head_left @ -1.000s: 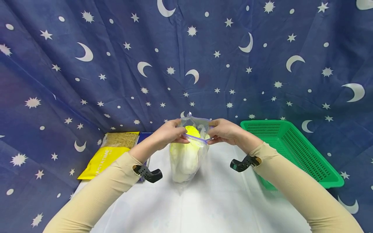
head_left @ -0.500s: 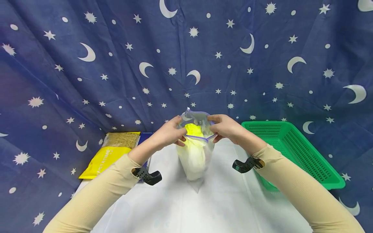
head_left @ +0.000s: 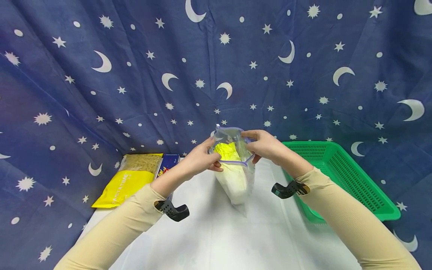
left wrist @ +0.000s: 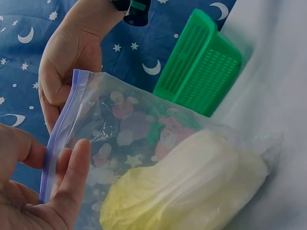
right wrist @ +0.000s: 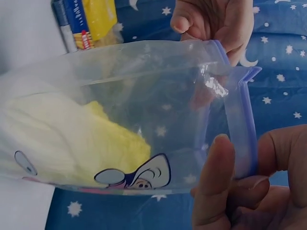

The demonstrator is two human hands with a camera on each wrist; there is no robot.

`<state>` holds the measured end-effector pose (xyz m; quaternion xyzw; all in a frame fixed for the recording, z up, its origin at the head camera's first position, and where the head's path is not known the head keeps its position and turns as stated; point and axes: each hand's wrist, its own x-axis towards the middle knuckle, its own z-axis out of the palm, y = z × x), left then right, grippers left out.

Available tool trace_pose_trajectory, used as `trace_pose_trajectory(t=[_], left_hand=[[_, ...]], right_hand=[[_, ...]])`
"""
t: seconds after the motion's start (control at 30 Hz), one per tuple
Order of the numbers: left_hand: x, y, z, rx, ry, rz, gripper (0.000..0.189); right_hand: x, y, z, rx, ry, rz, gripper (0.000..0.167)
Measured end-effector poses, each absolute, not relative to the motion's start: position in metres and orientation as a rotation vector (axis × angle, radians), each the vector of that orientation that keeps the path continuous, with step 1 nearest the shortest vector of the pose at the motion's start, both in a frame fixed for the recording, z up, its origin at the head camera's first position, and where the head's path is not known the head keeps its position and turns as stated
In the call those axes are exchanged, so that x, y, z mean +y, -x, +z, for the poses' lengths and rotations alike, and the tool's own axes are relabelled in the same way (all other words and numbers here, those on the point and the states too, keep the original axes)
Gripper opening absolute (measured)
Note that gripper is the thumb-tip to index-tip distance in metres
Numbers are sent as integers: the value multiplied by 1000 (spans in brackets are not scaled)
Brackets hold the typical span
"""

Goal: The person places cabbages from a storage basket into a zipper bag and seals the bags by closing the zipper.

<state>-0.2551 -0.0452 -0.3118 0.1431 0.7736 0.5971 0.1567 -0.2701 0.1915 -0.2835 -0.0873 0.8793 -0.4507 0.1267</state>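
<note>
A clear zip bag (head_left: 250, 176) with a purple zip edge hangs between the two hands, its mouth spread apart. Inside lies a pale, yellow-leaved napa cabbage (head_left: 233, 182), leafy end toward the mouth. My left hand (head_left: 201, 158) pinches the left side of the rim, thumb on the near edge. On the opposite side, the right hand (head_left: 266, 146) grips the rim between thumb and fingers. Cartoon prints show on the bag (left wrist: 105, 115) in the left wrist view. The right wrist view has the cabbage (right wrist: 57, 139) deep in the bag, away from the zip.
At the left lie a yellow pasta packet (head_left: 126, 183) and a dark blue box (head_left: 170, 161) beside it. A green plastic basket (head_left: 378, 187) stands at the right. Behind the white-covered table (head_left: 202, 240) hangs a blue star-patterned curtain (head_left: 236, 48).
The bag's mouth has been spread wider. Its lower end, with the cabbage, has swung to the right, and both hands have shifted slightly right while keeping hold of the rim.
</note>
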Motion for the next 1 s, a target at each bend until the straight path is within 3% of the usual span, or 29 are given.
trace_pose_trajectory(t=[1.0], left_hand=[[-35,262,-336,2083,-347,1980,78]], right_hand=[[197,263,-315,2572,405,-1543,80]])
